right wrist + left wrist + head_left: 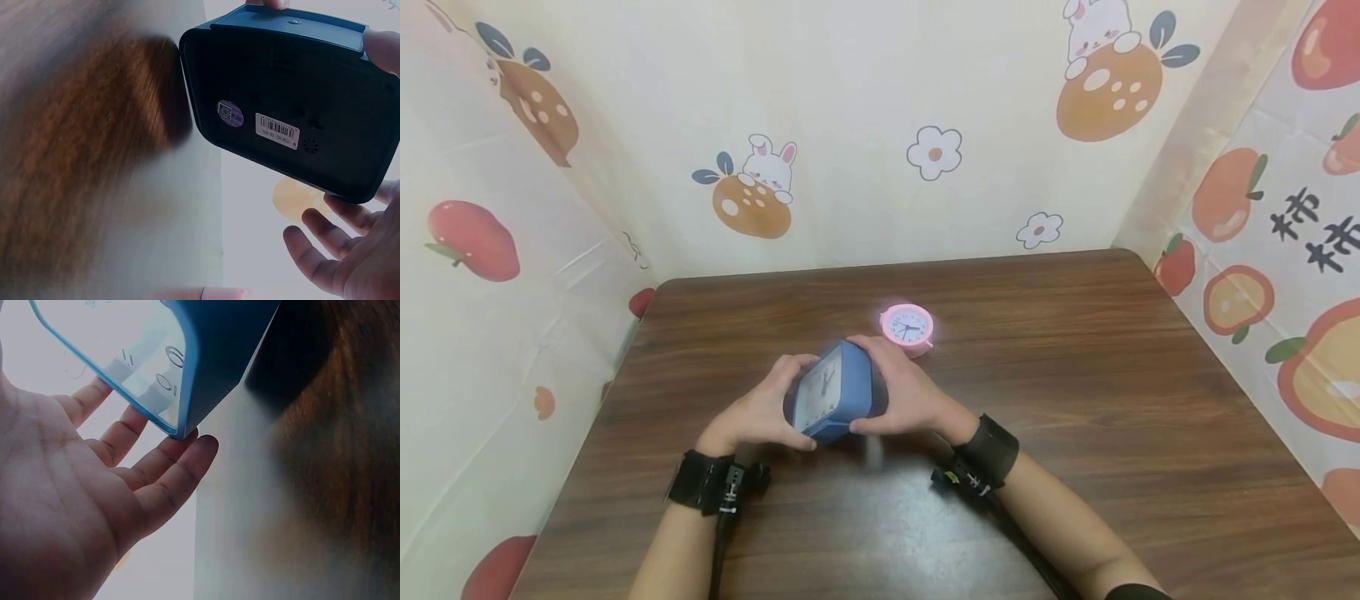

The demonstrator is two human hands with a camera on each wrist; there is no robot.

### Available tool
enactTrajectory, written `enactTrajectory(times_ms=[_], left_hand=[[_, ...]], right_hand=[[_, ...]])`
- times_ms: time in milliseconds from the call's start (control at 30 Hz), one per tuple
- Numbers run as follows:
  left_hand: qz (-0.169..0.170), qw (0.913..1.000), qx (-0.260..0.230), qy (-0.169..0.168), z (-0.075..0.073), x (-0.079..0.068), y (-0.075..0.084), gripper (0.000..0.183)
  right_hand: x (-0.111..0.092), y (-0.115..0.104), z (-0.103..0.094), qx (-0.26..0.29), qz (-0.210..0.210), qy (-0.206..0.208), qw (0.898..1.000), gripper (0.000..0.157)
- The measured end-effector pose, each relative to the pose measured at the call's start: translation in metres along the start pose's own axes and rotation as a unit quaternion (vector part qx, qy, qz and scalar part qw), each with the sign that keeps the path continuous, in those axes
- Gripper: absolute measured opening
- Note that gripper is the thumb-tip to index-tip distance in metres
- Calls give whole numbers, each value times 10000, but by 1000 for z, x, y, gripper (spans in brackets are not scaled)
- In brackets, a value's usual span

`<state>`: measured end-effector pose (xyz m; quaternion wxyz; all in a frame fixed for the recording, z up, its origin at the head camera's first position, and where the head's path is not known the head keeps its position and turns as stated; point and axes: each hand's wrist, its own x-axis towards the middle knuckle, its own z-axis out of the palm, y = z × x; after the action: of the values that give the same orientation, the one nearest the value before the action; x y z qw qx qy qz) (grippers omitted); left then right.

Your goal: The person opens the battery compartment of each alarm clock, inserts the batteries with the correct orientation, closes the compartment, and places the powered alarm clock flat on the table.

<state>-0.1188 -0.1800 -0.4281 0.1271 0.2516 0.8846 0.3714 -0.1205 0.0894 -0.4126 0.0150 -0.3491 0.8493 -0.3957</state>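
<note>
Both hands hold a blue alarm clock (pixel 854 383) tilted, its white dial turned toward the left hand. My left hand (pixel 760 410) grips the dial side, with the thumb low and the fingers along the opposite edge, as the left wrist view of the hand (pixel 69 481) and clock (pixel 215 356) shows. On the other side, my right hand (pixel 913 396) spans the casing between thumb and fingers. The clock's dark back (pixel 275 94), with a barcode label and a round sticker, faces the right wrist camera, where the right hand's fingertips (pixel 312 222) touch its edge.
A pink round alarm clock (pixel 907 323) stands on the brown wooden table (pixel 1037 333), just behind the right hand. Patterned cloth (pixel 865 100) hangs behind the table and along both sides. Each wrist wears a black strap (pixel 991 450) with a small camera and cable.
</note>
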Motion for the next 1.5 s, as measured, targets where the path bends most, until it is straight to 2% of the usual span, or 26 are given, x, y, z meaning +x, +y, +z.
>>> enactTrajectory(times_ms=[367, 600, 900, 1100, 1500], left_hand=[[-228, 9994, 268, 26, 2, -1, 1, 107], [-288, 9993, 233, 103, 5, 1, -3, 110], [-415, 9989, 69, 216, 6, 3, -12, 117], [-495, 9984, 56, 258, 6, 4, -13, 115], [-438, 9982, 146, 392, 9, 6, -14, 118]], right_hand=[[0, 4, 0, 135, 34, -171, 9998, 103], [0, 8, -2, 51, -49, -219, 9997, 98], [-1, 11, -5, -188, 172, -213, 9994, 98], [-1, 15, -2, -207, 388, -419, 9982, 99], [0, 18, 4, -201, 622, -614, 9960, 93]])
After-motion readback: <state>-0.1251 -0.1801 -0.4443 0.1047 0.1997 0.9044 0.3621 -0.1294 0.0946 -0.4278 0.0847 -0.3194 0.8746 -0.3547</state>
